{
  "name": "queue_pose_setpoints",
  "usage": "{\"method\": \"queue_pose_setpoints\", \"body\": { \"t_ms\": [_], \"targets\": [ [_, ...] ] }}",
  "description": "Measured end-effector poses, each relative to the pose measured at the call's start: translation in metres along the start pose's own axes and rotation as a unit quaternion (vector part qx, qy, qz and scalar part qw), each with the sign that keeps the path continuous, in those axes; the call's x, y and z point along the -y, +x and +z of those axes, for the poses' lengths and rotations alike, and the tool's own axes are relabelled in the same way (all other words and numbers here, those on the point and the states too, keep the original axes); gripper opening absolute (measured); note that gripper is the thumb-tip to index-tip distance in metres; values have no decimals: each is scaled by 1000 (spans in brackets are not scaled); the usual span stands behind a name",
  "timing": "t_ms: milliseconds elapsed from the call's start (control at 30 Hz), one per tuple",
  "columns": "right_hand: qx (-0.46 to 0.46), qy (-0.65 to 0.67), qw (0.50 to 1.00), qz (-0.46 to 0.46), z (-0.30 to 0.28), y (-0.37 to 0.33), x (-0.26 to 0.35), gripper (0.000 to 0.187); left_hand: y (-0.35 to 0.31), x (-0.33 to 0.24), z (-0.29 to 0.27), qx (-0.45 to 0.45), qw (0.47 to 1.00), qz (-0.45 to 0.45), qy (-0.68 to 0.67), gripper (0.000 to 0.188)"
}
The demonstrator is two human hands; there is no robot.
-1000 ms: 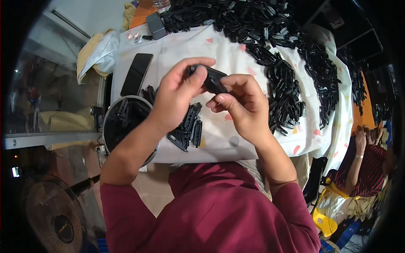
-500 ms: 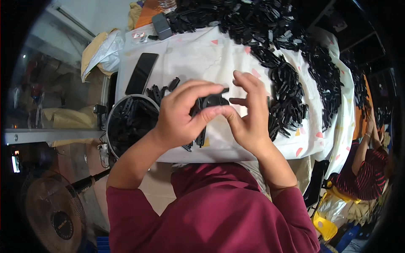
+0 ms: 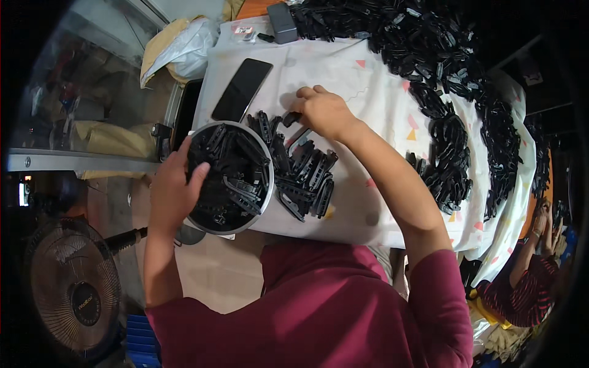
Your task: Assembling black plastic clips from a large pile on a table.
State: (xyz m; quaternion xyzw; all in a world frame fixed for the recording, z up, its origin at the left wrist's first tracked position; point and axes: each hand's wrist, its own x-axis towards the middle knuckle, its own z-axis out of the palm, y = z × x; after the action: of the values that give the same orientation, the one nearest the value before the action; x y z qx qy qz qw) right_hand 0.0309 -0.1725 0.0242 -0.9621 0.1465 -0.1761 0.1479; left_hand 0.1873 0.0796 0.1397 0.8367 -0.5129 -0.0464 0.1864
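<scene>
My left hand [image 3: 172, 187] is at the left side of a round bucket [image 3: 268, 205] with a pale rim. Its thumb and fingers are spread apart over the opening, with nothing seen in them. Inside the bucket lie many black plastic clip-like pieces [image 3: 236, 150]. To the right of it, on the cloth, is a loose heap of similar slim, ridged black pieces [image 3: 310, 172]. At the heap's far edge my right hand [image 3: 322, 112] reaches down, its fingers curled and closed at a small black plastic piece [image 3: 291, 119]. The hand partly hides its fingertips.
A dark phone [image 3: 243, 91] lies beyond the bucket on the patterned white cloth [image 3: 362, 208]. Large black heaps [image 3: 423, 49] fill the back and right. A grey box [image 3: 282, 23] stands at the back. A fan [image 3: 76, 288] is at left; another person [image 3: 521, 276] sits at far right.
My hands were together over the table around a black piece; now they are apart. The left went to the bucket, the right to the heap's far edge. The view has shifted.
</scene>
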Motion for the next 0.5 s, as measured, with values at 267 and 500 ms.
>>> {"method": "queue_pose_setpoints", "body": {
  "t_ms": [267, 500],
  "targets": [
    [-87, -170, 934, 303, -121, 5, -87, 36, 57, -48, 29, 43, 975, 212, -41, 13],
    [162, -175, 940, 246, -133, -116, -7, 26, 102, -80, 125, 267, 905, 246, 220, 20]
  ]
}}
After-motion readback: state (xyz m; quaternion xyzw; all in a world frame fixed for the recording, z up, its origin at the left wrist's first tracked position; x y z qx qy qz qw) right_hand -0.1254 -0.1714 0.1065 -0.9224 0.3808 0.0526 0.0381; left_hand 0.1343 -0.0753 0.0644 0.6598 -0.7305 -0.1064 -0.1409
